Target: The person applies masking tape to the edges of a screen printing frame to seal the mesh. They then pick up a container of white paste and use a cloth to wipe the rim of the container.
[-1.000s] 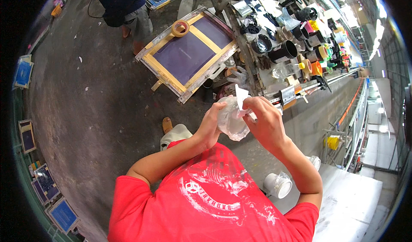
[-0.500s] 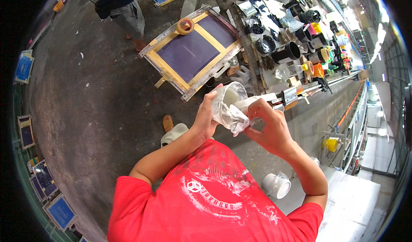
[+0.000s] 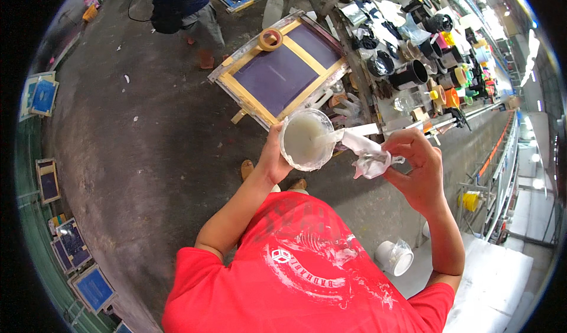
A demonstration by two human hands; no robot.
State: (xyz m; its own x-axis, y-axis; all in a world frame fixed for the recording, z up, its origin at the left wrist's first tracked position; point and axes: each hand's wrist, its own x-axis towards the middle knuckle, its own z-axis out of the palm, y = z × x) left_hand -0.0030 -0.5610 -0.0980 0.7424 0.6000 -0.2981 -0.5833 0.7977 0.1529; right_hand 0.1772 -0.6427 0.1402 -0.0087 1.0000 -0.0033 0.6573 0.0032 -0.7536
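My left hand [image 3: 273,158] grips a clear plastic cup [image 3: 304,141] of milky, pale content, with smeared white on its rim. My right hand [image 3: 416,164] pinches a crumpled white piece of paper or cloth [image 3: 369,163] just right of the cup. A pale flat strip [image 3: 331,137] reaches from the cup toward that piece; whether my right fingers grip it too is unclear. Beyond my hands lies a wooden-framed screen [image 3: 274,79] with dark mesh, yellow tape along it and a tape roll [image 3: 270,40] on top.
A crowded bench [image 3: 372,93] of tubs, bottles and rags runs along the right. A person in dark clothes [image 3: 180,2] stands upper left. More screens [image 3: 94,287] line the left wall. A white bucket [image 3: 393,256] sits low right beside a white surface [image 3: 484,274].
The cup has tilted so its open top faces up. My right hand has moved rightward with the crumpled white piece, away from the cup. The other person has shifted slightly in view.
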